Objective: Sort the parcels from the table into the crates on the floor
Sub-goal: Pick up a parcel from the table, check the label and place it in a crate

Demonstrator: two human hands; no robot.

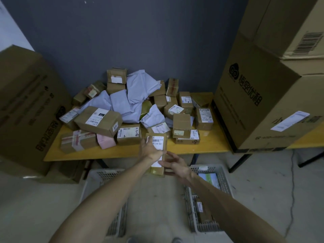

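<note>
1. The held parcel, a long brown box with a white barcode label, juts out past the front edge of the yellow table, its near end over the floor.
2. The left hand lies on the parcel's left side, fingers spread across the label and thumb round the edge.
3. The right hand meets the parcel's near right corner with loosely spread fingers; whether it truly grips cannot be told.
4. Bare tabletop runs along the front edge on both sides of the hands.
5. Behind, the parcel heap of brown boxes and pale mailer bags fills the middle of the table.
6. Below, the left crate and the right crate stand on the concrete floor with a gap between; the right one holds items.
7. Large cardboard cartons flank the table against a dark grey wall.
</note>
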